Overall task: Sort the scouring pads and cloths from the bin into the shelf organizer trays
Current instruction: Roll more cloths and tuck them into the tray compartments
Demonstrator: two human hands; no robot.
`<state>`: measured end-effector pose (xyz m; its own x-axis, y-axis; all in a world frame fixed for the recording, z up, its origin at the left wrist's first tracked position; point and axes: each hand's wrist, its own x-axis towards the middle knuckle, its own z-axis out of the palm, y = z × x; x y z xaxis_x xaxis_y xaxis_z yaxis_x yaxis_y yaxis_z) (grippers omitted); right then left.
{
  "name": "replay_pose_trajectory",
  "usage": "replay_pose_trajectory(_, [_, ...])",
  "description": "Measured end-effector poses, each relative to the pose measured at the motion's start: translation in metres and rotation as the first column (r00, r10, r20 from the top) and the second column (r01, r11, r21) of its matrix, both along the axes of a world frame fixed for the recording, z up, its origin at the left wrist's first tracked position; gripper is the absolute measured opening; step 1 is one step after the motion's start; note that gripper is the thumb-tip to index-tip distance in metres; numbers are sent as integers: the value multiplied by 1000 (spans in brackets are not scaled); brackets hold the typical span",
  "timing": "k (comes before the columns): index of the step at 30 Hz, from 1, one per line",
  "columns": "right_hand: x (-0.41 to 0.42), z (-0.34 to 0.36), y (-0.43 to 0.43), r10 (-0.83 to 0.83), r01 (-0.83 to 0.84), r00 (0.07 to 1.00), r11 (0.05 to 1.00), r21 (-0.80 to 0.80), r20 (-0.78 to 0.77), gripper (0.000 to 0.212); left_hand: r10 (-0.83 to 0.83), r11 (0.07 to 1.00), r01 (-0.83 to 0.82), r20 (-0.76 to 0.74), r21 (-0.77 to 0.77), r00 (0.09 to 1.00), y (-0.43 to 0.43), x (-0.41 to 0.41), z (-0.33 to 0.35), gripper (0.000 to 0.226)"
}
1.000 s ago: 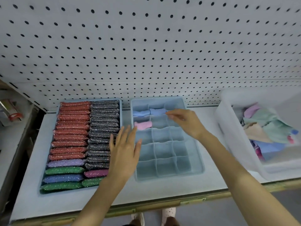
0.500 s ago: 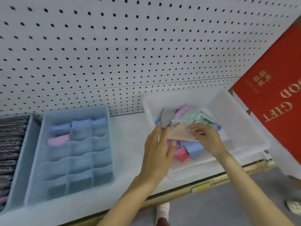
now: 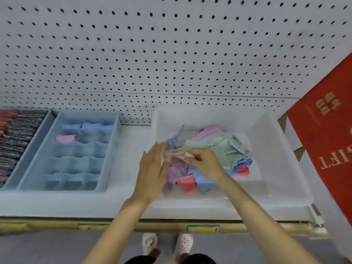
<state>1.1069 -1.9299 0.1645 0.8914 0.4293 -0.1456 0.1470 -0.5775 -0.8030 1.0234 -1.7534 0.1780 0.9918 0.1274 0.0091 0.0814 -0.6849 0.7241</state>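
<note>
While our shoes [image 3: 150,243] stand on the floor below the shelf [image 3: 76,202], both hands reach into the clear bin [image 3: 285,168] on its right side. Our left hand [image 3: 152,172] is flat, fingers straight and together, its tips against the left end of a peach cloth [image 3: 182,155]. Our right hand [image 3: 205,164] has its fingers curled and pinches that cloth's right end, holding it just over the pile. The other cloths [image 3: 224,149] lie loose in the bin: green, pink, grey, purple, blue and red. Left of the bin, apart from it, sits the blue divided tray [image 3: 112,149]; 3 blue rolls [image 3: 89,127] fill its back row and 1 pink roll [image 3: 65,138] lies in the left cell of the 2nd row. Further left, a 2nd tray [image 3: 28,149] holds rows of scouring pads [image 3: 17,134]. Behind everything rises the pegboard [image 3: 171,54], with a red box [image 3: 327,140] at far right.
</note>
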Motion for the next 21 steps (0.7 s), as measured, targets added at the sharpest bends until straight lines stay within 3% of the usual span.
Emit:
replay_pose_trajectory(2, [0,19,-8,-88,105,992,976,192,-96,45,45,989,-46,-6,-141,999,-5,0,13,47])
replay_pose_trajectory(5, [1,53,-26,-174,265,948,894,361,-266,26,-16,958,15,1,-287,1000,-13,7,39,50])
replay_pose_trajectory(9, [3,110,-44,-92,282,930,800,530,-356,25,-149,896,126,-22,-425,989,-22,36,77,66])
replay_pose_trajectory(11, [3,139,-51,-57,278,932,745,607,-358,26,-219,839,183,-9,-513,976,-23,49,97,66])
replay_pose_trajectory(13, [4,163,-56,-69,272,945,709,650,-320,25,-254,814,207,-12,-542,967,-25,59,113,46])
replay_pose_trajectory(15, [8,177,-61,-139,294,951,689,662,-278,24,-245,814,196,-17,-547,969,-29,62,125,19])
replay_pose_trajectory(17, [11,182,-67,-241,338,941,673,658,-236,11,-184,828,159,8,-538,983,-33,64,130,14])
replay_pose_trajectory(19, [12,182,-74,-334,359,928,682,638,-165,7,-116,800,114,35,-589,993,-35,64,133,11])
replay_pose_trajectory(21, [11,180,-81,-353,329,933,740,587,-77,20,-67,730,83,50,-679,996,-35,61,136,4])
